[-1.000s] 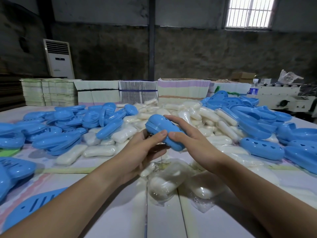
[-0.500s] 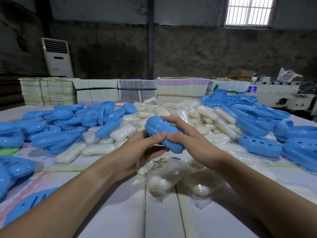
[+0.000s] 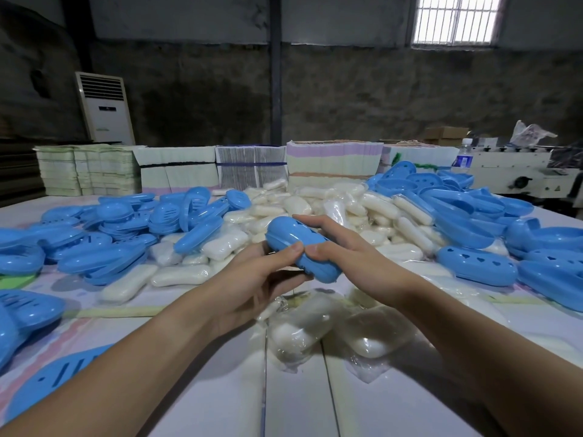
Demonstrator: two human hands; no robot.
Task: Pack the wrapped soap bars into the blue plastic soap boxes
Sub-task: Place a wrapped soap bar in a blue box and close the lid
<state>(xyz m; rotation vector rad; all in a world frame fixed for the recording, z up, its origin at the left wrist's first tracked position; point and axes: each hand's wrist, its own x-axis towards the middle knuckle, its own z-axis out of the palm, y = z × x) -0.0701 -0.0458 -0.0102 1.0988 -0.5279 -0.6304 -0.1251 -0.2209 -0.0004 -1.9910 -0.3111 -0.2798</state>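
Note:
A closed blue plastic soap box (image 3: 291,239) is held above the table between both hands. My left hand (image 3: 255,282) grips it from below and the near side, thumb pressed on its top. My right hand (image 3: 344,250) clasps it from the right, fingers over the far side, thumb beside the left thumb. What is inside the box is hidden. A large heap of wrapped white soap bars (image 3: 340,212) lies behind it. Two wrapped bars (image 3: 372,335) in clear plastic lie just below my hands.
Blue box halves are piled at the left (image 3: 104,238) and at the right (image 3: 467,212). A closed blue box (image 3: 476,266) lies at the right. Stacks of flat cartons (image 3: 331,162) line the table's far edge. A water bottle (image 3: 463,157) stands at the far right.
Both hands and the blue box have stayed almost in place. The thumbs have drawn a little closer together on top of the box.

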